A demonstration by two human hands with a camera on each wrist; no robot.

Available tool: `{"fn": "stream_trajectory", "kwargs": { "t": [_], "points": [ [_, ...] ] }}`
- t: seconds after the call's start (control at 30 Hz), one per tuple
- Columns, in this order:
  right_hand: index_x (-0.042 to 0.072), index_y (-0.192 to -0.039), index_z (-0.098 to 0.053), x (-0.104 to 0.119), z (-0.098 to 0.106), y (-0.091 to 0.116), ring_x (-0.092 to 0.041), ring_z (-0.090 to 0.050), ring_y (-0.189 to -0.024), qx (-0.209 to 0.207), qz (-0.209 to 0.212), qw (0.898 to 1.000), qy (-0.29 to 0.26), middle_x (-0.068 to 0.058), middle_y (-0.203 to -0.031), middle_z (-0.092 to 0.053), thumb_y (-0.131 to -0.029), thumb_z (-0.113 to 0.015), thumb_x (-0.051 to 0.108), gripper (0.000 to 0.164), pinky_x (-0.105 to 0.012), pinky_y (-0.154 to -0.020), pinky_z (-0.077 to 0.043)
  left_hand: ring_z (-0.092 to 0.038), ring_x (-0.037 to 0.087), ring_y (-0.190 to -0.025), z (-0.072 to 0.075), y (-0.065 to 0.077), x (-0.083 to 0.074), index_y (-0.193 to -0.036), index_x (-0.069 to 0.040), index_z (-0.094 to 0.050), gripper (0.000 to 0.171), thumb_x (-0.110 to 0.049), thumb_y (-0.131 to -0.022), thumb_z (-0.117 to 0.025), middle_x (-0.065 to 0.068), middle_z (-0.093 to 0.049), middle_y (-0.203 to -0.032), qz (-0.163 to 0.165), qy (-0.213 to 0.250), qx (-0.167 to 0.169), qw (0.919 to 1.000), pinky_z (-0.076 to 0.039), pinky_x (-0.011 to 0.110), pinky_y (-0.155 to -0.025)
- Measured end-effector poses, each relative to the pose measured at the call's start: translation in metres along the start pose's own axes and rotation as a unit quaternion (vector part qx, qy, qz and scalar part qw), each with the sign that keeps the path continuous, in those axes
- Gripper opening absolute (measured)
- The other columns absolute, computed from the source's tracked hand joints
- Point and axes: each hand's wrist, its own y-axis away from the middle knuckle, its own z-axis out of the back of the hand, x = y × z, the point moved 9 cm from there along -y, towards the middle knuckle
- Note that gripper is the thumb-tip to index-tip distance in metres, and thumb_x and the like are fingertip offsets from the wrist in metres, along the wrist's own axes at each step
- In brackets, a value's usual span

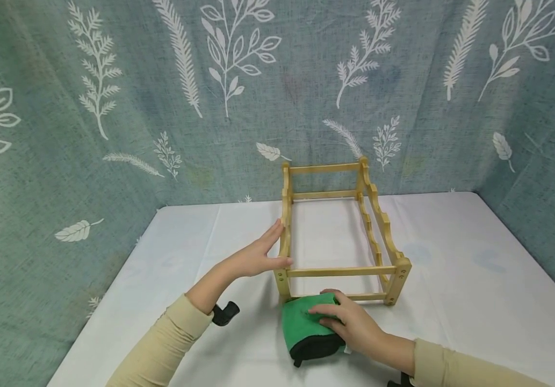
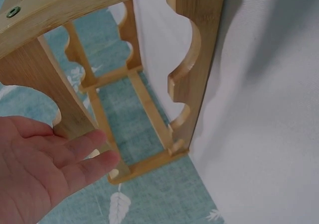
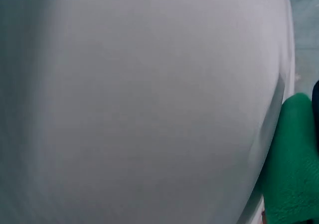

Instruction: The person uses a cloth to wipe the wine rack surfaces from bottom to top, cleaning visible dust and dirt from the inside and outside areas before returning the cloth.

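A slatted wooden rack [image 1: 342, 271] with scalloped side rails stands on the white cloth. My left hand [image 1: 255, 255] is at its left side, thumb and fingers spread, with fingertips right at the side rail. In the left wrist view, straight fingers [image 2: 87, 157] overlap a notched rail [image 2: 75, 119]. Just in front of the rack is a soft green fabric pouch [image 1: 301, 317] with a black end panel facing me. My right hand [image 1: 354, 325] grips the pouch's right part, its fingers bent over the top. The right wrist view shows only the green pouch [image 3: 294, 169] at its edge, the hand being out of sight.
White cloth [image 1: 451, 258] covers the table around the rack. A teal curtain [image 1: 238, 145] with white leaf prints hangs behind the table and along both sides. Black wrist mounts [image 1: 225, 313] sit at both cuffs.
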Motion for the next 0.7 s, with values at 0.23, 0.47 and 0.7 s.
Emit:
{"fn": "stream_trajectory", "kwargs": {
  "t": [0.23, 0.47, 0.7],
  "points": [
    [0.025, -0.127, -0.052, -0.015, -0.014, 0.004, -0.031, -0.047, -0.106, 0.109, -0.107, 0.984, -0.092, -0.021, -0.118, -0.041, -0.070, -0.076, 0.042, 0.064, -0.050, -0.080, -0.043, 0.002, 0.026, -0.140, 0.001, 0.000, 0.000, -0.148, -0.010, 0.001, 0.092, -0.051, -0.087, -0.053, 0.007, 0.011, -0.153, -0.001, 0.001, 0.005, 1.0000, -0.016, 0.051, -0.109],
    [0.024, -0.129, -0.050, -0.009, -0.017, -0.009, -0.031, -0.047, -0.110, 0.077, -0.090, 0.984, -0.134, -0.019, -0.126, -0.045, -0.067, -0.081, 0.033, 0.070, -0.046, -0.083, -0.042, 0.002, 0.026, -0.140, 0.003, 0.001, -0.002, -0.148, -0.010, 0.002, 0.091, -0.049, -0.087, -0.054, 0.006, 0.011, -0.153, -0.002, 0.003, 0.003, 1.0000, -0.016, 0.052, -0.109],
    [0.020, -0.129, -0.049, -0.014, -0.027, -0.012, -0.030, -0.050, -0.108, 0.117, -0.113, 0.982, -0.095, -0.018, -0.123, -0.050, -0.071, -0.079, 0.029, 0.066, -0.048, -0.083, -0.044, 0.003, 0.024, -0.140, 0.000, 0.000, -0.001, -0.148, -0.011, 0.003, 0.091, -0.050, -0.087, -0.054, 0.004, 0.012, -0.153, 0.001, 0.009, 0.006, 0.9999, -0.015, 0.050, -0.110]
  ]
}}
